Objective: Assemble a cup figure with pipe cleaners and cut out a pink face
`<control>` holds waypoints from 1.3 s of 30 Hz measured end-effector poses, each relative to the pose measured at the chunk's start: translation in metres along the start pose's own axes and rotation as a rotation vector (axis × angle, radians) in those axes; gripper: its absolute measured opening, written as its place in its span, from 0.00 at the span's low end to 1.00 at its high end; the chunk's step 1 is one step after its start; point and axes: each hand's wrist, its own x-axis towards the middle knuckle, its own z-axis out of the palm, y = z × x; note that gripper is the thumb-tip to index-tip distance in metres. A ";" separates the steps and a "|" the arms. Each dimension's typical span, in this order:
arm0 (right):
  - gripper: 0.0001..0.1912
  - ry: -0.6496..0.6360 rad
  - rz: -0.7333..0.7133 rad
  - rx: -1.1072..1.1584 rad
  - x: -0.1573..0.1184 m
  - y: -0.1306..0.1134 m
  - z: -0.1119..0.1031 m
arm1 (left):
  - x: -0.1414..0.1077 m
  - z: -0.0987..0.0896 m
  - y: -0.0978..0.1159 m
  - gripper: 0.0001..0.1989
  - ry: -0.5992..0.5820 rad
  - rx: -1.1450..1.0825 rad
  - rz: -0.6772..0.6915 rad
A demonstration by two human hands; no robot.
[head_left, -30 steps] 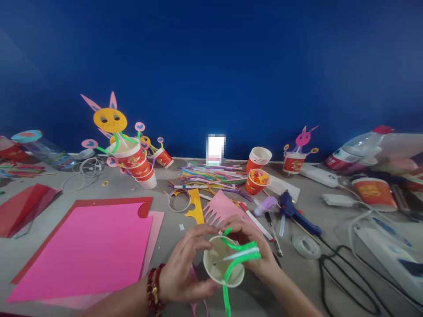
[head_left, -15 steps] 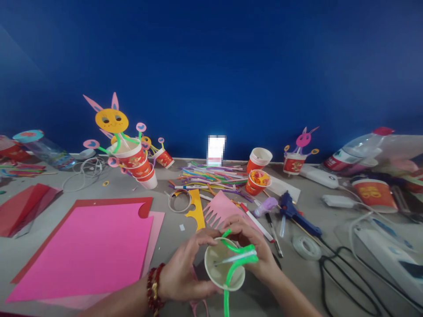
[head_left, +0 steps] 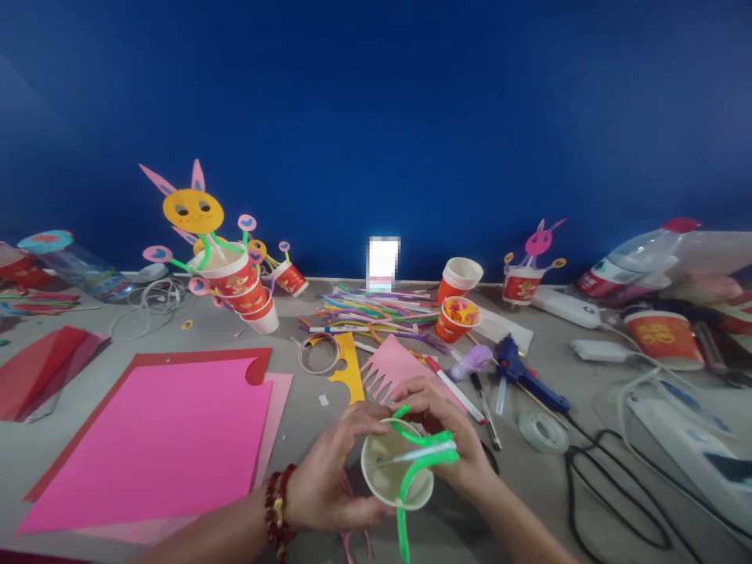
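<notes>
A paper cup (head_left: 383, 478) is tilted so that its pale inside faces me. My left hand (head_left: 334, 470) wraps round its left side, thumb near the lower rim and fingers along the upper rim. At the far right side, my right hand (head_left: 443, 427) closes on the cup, its fingertips by the short end of a green pipe cleaner (head_left: 411, 479). The green fuzzy stems bend over the rim on both sides and meet at a white stick (head_left: 420, 453) that rises from inside the cup. Pink-handled scissors (head_left: 348, 540) lie partly hidden beneath my left hand.
Pink paper (head_left: 158, 446) covers the table's left part. Finished rabbit cups (head_left: 235, 282) stand behind it. Several pipe cleaners (head_left: 376, 313) lie at the back. A blue glue gun (head_left: 529, 376), a tape roll (head_left: 544, 432) and black cable (head_left: 616, 501) lie on the right.
The view has shifted slightly. Both hands keep their hold, and the cup with its green stems looks almost the same.
</notes>
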 end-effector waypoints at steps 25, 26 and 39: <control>0.07 -0.037 -0.232 -0.203 0.000 -0.032 -0.004 | -0.015 0.004 -0.019 0.32 0.261 0.053 0.039; 0.10 -0.059 -0.281 -0.259 0.000 -0.033 -0.004 | -0.015 0.003 -0.019 0.32 0.262 0.069 0.034; 0.17 -0.098 -0.440 -0.512 -0.002 -0.036 0.009 | -0.020 0.001 -0.026 0.35 0.206 0.144 0.027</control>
